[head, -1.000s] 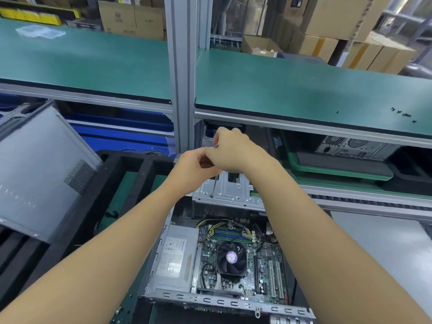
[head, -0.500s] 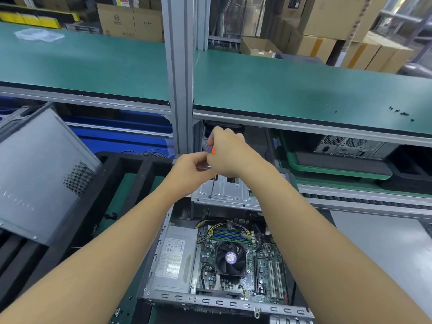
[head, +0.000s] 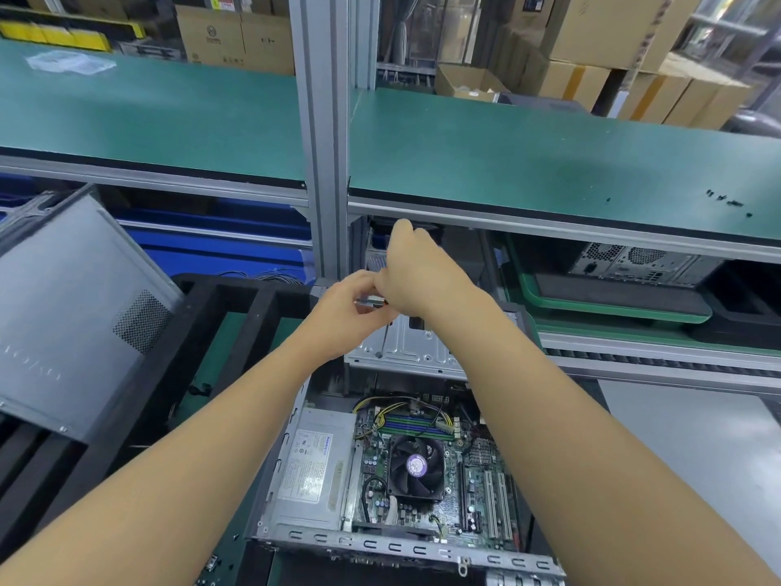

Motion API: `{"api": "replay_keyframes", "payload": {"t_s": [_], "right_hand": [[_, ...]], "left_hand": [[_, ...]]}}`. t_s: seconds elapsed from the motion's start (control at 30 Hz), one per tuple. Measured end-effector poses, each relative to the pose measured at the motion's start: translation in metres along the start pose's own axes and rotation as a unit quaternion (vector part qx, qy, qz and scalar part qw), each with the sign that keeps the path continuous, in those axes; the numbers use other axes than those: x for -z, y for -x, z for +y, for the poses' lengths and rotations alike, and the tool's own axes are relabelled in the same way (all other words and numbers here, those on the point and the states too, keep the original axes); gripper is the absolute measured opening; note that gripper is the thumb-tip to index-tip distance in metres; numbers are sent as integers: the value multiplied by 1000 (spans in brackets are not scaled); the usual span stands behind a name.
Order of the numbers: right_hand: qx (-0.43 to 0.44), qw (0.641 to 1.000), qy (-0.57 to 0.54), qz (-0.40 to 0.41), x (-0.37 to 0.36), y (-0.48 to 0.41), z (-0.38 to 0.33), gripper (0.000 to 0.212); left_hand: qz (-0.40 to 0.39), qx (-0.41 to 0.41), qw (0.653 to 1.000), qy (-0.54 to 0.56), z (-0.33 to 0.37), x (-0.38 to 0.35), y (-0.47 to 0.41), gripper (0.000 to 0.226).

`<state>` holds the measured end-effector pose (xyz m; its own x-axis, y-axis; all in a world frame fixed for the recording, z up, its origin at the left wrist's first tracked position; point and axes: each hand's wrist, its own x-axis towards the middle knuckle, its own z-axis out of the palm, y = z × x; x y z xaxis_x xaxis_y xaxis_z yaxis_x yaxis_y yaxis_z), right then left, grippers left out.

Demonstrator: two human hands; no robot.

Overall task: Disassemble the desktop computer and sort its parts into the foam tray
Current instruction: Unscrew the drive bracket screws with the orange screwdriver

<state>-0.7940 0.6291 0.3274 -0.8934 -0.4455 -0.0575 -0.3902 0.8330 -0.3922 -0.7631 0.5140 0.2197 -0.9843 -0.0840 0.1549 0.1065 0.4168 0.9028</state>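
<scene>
The desktop computer (head: 380,545) lies open on its side at the bench's near edge, just right of the black foam tray (head: 249,315). Its power supply (head: 312,467), cooler fan (head: 416,465) and board are exposed. Over the drive cage (head: 418,344) at its far end, the left hand (head: 340,317) pinches a screwdriver (head: 372,300). The right hand (head: 420,277) is curled, apparently round the hidden handle. A shelf edge hangs close above the hands. Bare grey bench (head: 676,458) lies to the right.
</scene>
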Motion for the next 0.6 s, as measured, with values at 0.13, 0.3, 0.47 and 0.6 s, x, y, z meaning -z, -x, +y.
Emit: {"api": "replay_keyframes", "payload": {"t_s": [0.13,0.3,0.47,0.6], "right_hand": [[20,999,4,-46,3,1,0,30],[3,1000,13,-6,1,1,0,44],[33,999,20,11,-2,0,-1,22],[61,997,13,-33,3,-3,1,26]], "left_hand": [[1,26,1000,9,-8,2,-2,24],[22,32,999,-33,-1,-3,-9,23],[29,8,1000,9,-3,-5,-6,32],[25,-14,999,18,-10,2,-1,27]]}}
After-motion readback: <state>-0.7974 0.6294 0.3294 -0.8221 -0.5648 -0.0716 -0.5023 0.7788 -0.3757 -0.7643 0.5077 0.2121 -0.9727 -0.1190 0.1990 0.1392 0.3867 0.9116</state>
